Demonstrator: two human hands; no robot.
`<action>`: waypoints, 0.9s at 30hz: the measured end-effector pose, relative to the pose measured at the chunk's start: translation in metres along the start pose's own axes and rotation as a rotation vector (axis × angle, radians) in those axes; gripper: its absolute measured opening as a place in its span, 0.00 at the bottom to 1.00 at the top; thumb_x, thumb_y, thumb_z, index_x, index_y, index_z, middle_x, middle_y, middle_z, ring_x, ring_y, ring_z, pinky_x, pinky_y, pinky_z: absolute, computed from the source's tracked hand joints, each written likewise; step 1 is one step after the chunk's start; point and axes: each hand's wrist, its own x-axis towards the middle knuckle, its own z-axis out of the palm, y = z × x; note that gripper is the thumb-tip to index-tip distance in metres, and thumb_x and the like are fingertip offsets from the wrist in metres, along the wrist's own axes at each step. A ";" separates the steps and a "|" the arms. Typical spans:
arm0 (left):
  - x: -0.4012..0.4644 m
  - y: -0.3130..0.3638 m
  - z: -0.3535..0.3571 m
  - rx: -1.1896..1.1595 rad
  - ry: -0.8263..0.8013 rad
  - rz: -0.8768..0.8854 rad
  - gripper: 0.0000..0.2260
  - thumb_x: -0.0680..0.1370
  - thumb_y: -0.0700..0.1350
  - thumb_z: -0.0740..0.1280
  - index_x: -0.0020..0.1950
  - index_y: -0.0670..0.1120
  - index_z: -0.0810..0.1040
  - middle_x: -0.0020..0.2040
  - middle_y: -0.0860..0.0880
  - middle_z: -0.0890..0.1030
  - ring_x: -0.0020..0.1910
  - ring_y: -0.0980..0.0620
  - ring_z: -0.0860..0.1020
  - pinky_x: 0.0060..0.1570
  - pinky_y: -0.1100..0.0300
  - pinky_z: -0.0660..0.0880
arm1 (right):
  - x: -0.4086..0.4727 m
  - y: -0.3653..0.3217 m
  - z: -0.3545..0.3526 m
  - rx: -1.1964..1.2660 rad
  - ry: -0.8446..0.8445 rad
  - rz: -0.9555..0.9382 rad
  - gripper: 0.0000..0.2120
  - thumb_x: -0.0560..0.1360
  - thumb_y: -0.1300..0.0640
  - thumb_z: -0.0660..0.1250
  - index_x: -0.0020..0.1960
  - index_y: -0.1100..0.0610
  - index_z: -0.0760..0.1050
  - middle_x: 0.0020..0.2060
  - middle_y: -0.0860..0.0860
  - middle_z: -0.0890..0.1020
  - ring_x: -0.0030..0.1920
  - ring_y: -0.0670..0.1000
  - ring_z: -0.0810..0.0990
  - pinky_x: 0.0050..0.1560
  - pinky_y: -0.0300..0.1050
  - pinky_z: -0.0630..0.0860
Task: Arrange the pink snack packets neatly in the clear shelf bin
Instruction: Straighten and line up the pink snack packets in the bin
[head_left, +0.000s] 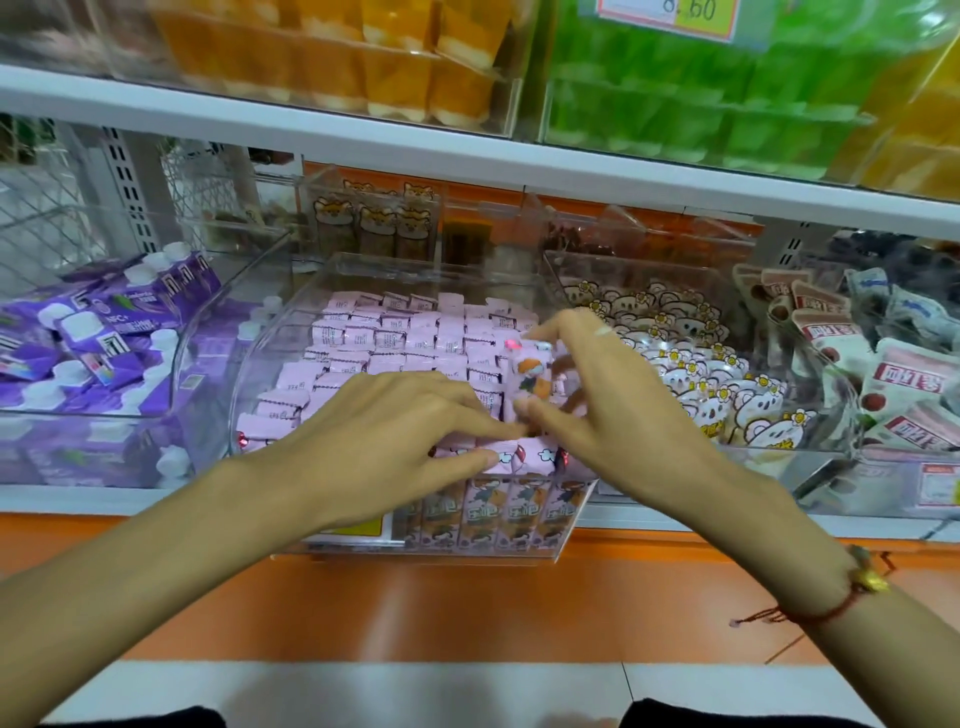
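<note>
A clear shelf bin (249, 364) sits in the middle of the shelf, filled with rows of pink snack packets (395, 332). More pink packets stand upright behind its front wall. My right hand (613, 395) pinches one pink packet (530, 374) between thumb and fingers, holding it upright above the bin's front right part. My left hand (384, 431) lies flat over the front rows, its straight fingertips touching the packets near the bin's front edge.
A clear bin of purple cartons (104, 332) stands to the left. To the right are a bin of white bear-print packets (691, 364) and one of red-and-white packets (893, 384). An upper shelf carries orange and green goods. An orange ledge (467, 597) runs below.
</note>
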 end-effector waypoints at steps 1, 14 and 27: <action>-0.001 0.000 -0.001 -0.013 0.017 0.009 0.14 0.77 0.61 0.60 0.60 0.63 0.77 0.53 0.63 0.79 0.50 0.61 0.76 0.39 0.66 0.71 | 0.002 0.003 -0.004 -0.072 -0.008 0.006 0.17 0.73 0.52 0.70 0.59 0.52 0.70 0.55 0.49 0.70 0.50 0.52 0.75 0.47 0.52 0.75; 0.002 0.001 0.013 -0.083 0.185 -0.016 0.13 0.78 0.59 0.58 0.62 0.62 0.70 0.58 0.65 0.73 0.54 0.63 0.71 0.43 0.64 0.71 | -0.003 0.004 -0.018 -0.187 -0.113 -0.073 0.13 0.78 0.55 0.63 0.61 0.50 0.77 0.53 0.47 0.81 0.54 0.49 0.75 0.51 0.44 0.70; -0.001 -0.001 0.007 -0.122 0.204 -0.107 0.12 0.78 0.59 0.58 0.59 0.61 0.74 0.54 0.64 0.76 0.53 0.62 0.72 0.45 0.61 0.72 | 0.008 -0.010 -0.005 -0.039 0.001 0.047 0.06 0.75 0.58 0.68 0.49 0.50 0.80 0.37 0.44 0.81 0.39 0.47 0.80 0.45 0.49 0.78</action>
